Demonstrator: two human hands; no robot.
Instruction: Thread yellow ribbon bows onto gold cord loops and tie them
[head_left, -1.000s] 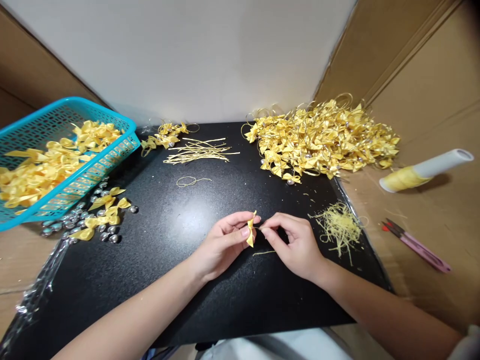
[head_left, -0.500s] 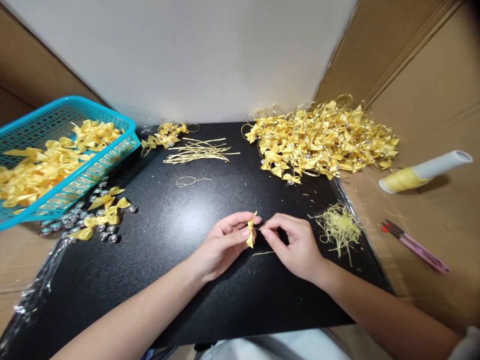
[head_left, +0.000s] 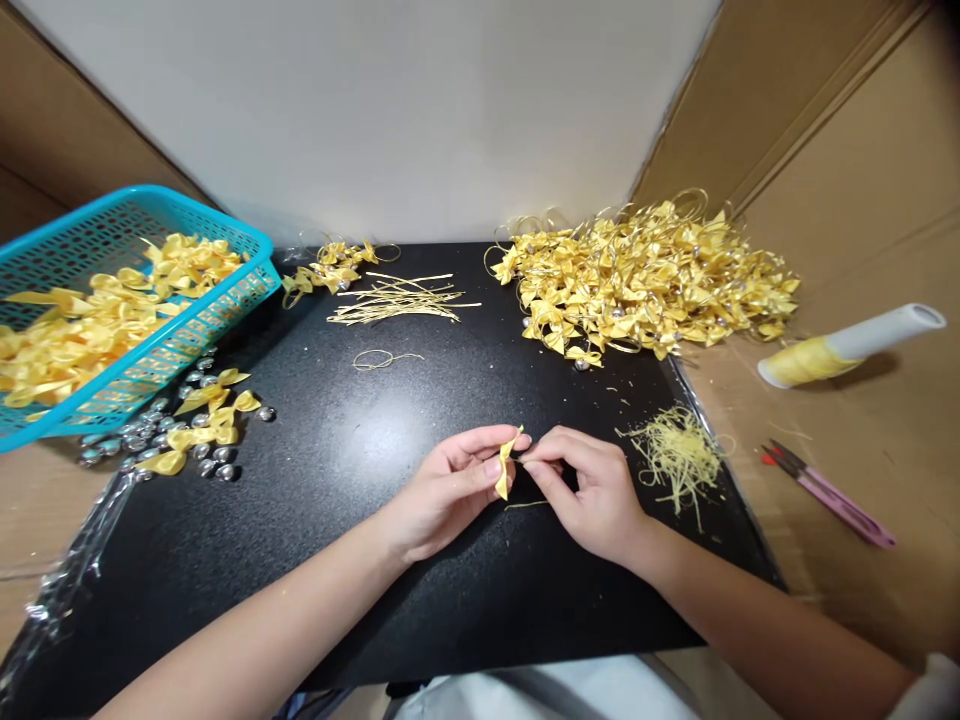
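Clock read around the hands. Left hand (head_left: 457,490) pinches a yellow bow (head_left: 504,470) between thumb and fingers, raised over the black tabletop (head_left: 210,540); right hand (head_left: 592,490) has thumb and forefinger closed on what looks like a thin cord (head_left: 518,460), just beside the bow. Bow probably held edge-out so the right fingers can get at its middle; pinch looks light, likely to spare the ribbon.

Blue basket (head_left: 261,246) at ten o'clock, tilted, open, partly filled with loose yellow bows (head_left: 112,320). Silver balls (head_left: 225,472) at nine o'clock, by its near side, a few loose bows among them, presumably for easy left-hand reach. Cut cords (head_left: 397,300) at eleven, laid roughly parallel, likely so single ones lift off easily. Big pile of looped bows (head_left: 652,280) at one, apparently kept apart from the loose ones. Thread tangle (head_left: 679,455) and pink-handled snips (head_left: 840,505) at three, right-hand side.
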